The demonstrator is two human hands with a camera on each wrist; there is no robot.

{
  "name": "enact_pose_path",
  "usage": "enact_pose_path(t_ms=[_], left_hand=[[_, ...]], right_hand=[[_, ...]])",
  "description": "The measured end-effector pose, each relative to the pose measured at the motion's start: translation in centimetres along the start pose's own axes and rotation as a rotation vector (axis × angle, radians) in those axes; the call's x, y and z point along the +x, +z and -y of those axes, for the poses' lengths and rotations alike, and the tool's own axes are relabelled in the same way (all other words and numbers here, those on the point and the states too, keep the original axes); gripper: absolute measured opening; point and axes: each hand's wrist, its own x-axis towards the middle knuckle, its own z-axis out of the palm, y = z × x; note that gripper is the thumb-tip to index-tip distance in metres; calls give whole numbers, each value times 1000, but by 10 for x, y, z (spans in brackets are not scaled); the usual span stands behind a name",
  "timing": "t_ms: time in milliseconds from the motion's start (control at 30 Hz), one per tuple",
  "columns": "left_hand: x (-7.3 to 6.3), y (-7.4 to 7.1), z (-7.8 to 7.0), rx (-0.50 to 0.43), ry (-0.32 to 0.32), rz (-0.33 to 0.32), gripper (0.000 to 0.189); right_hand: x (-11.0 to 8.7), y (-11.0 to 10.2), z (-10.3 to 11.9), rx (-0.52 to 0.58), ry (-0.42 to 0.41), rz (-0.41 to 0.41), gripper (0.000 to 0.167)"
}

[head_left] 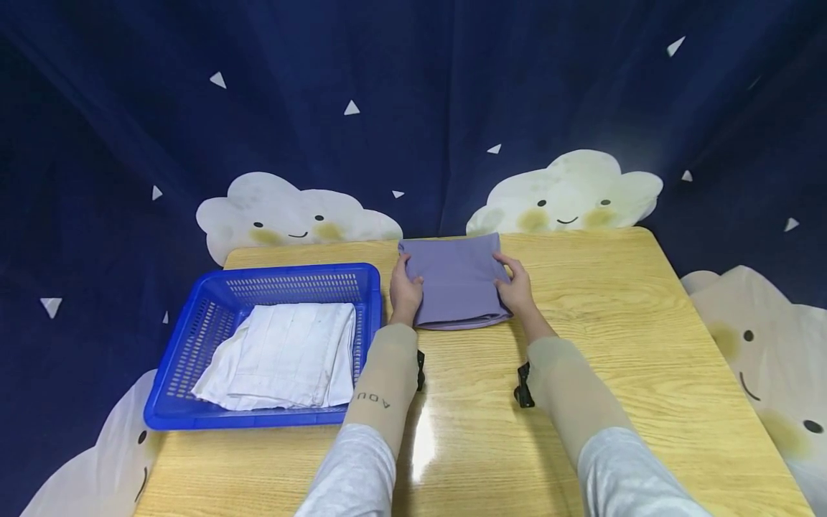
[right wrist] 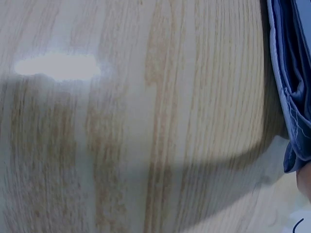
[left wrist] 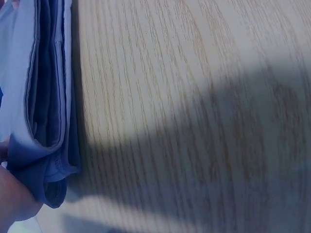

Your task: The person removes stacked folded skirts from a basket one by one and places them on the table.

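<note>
A folded purple cloth [head_left: 457, 276] lies in layers near the back of the wooden table. My left hand [head_left: 405, 290] grips its left side, thumb on the top face. On the opposite side my right hand [head_left: 517, 289] holds the right edge, its thumb also over the top layer. Up close in the left wrist view, the folded fabric [left wrist: 22, 107] shows several stacked layers, with part of the left hand [left wrist: 17, 199] at its corner. Loose threads hang from the cloth's edge [right wrist: 294, 114] in the right wrist view.
Left of my left arm stands a blue plastic basket [head_left: 261, 418] with folded white cloth [head_left: 291, 352] inside. The wooden table [head_left: 620, 301] extends to the right and toward me. A dark blue curtain [head_left: 413, 86] with cloud prints hangs right behind the table.
</note>
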Motion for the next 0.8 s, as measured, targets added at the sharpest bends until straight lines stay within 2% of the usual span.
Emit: enact_pose_path(t_ms=[233, 433, 600, 800], left_hand=[[1, 0, 1, -16, -37, 25, 56], [0, 0, 2, -7, -71, 47, 58], [0, 1, 3, 25, -97, 69, 60], [2, 4, 7, 32, -114, 74, 61]], right_hand=[[2, 0, 4, -51, 27, -27, 58], [-1, -1, 0, -129, 103, -25, 58], [-5, -2, -5, -136, 145, -26, 57], [-7, -4, -8, -167, 178, 12, 55]])
